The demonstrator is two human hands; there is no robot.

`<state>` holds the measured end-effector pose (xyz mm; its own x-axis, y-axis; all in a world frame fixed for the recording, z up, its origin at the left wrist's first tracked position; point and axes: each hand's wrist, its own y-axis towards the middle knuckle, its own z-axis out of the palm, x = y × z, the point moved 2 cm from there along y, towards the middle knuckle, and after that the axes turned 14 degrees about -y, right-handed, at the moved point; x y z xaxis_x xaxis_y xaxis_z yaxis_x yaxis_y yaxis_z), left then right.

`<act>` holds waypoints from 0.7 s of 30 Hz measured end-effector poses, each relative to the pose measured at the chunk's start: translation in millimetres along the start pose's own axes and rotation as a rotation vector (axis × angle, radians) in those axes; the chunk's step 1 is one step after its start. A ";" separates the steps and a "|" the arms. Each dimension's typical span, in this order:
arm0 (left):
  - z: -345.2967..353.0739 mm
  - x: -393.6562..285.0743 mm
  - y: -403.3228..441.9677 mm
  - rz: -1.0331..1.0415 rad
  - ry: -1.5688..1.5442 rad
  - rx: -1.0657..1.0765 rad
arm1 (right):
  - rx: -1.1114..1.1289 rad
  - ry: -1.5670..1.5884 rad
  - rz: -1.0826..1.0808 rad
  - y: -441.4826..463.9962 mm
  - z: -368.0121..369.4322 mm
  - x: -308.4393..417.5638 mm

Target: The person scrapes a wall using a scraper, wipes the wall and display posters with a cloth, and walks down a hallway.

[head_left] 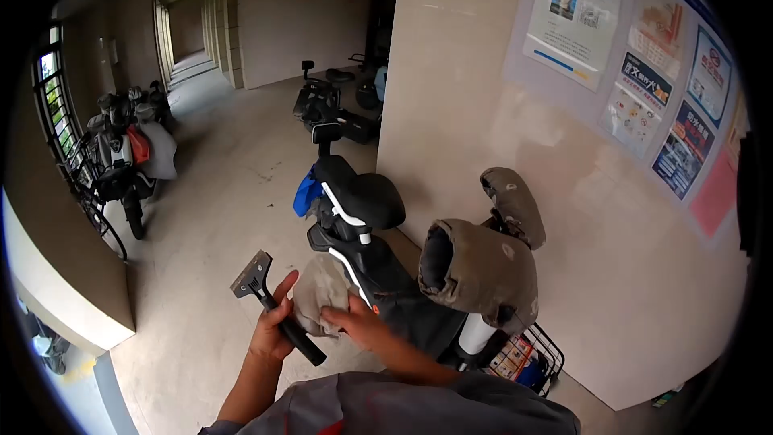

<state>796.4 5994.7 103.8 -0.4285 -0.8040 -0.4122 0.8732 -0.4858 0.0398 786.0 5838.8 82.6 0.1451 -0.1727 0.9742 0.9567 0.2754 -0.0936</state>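
My left hand (274,326) is closed round the black handle of a scraper (282,310), whose wide metal blade points up and away from me. Beside it, my right hand (354,320) grips a crumpled, greyish-beige cloth (320,290). The cloth hangs close to the scraper's handle and partly hides the floor behind it. Just beyond both hands stands a black and white electric scooter (362,250) with a dark padded seat. Part of its footboard is covered by my right forearm.
Padded brown handlebar covers (491,270) and a wire basket (547,358) are at my right, against a tiled wall (459,97) with posters (572,24). More scooters (129,145) line the left side, and another scooter (330,105) stands farther back. A corridor (197,72) runs away behind.
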 end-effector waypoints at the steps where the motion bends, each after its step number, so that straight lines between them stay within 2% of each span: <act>1: -6.0 -11.6 21.9 0.016 0.088 -0.084 | -0.083 -0.184 -0.092 18.0 -7.0 7.3; 2: -19.4 -19.4 45.4 -0.001 0.104 -0.196 | -0.167 -0.366 -0.184 38.2 -12.6 12.2; 4: -51.8 -29.0 93.8 0.023 0.060 -0.293 | -0.275 -0.441 -0.178 87.6 -37.9 -8.0; 5: -71.8 -37.4 125.0 0.086 0.030 -0.349 | -0.468 -0.465 -0.253 109.1 -52.2 -7.2; 7: -87.2 -67.7 178.9 0.106 0.048 -0.309 | -0.877 -0.542 -0.420 135.2 -68.5 11.4; 8: -93.1 -86.6 210.3 0.149 0.062 -0.277 | -0.999 -0.579 -0.509 155.9 -78.3 13.3; 10: -86.6 -108.7 261.2 0.158 0.144 -0.198 | -0.825 -0.570 -0.561 197.0 -75.0 21.0; 12: -79.7 -118.7 311.5 0.092 0.267 -0.167 | -0.604 -0.746 -0.449 250.3 -45.6 42.3; 13: -76.1 -121.3 332.0 0.038 0.425 -0.197 | -0.617 -0.972 -0.587 273.2 -33.9 58.8; 14: -66.9 -125.9 348.6 -0.027 0.438 -0.134 | -0.651 -0.920 -0.483 292.8 -32.3 69.7; 16: -73.6 -126.7 397.2 -0.097 0.302 -0.056 | -0.750 -0.954 -0.416 326.4 -51.3 85.0; 17: -68.6 -126.2 413.7 -0.079 0.352 -0.022 | -0.837 -1.032 -0.463 340.6 -62.3 91.1; 18: -66.6 -128.8 432.8 -0.048 0.491 0.054 | -0.829 -0.903 -0.335 351.7 -75.8 94.6; 20: -53.5 -141.3 464.1 0.068 0.740 0.242 | -0.814 -0.724 -0.218 364.6 -108.8 109.5; 21: -54.1 -145.9 480.7 0.013 0.677 0.209 | -0.888 -0.719 -0.262 371.3 -123.4 116.4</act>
<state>1291.2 5897.1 133.9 -0.1207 -0.4537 -0.8829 0.7851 -0.5879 0.1948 1189.2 5804.3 135.9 0.0132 0.5268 0.8499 0.8177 -0.4949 0.2940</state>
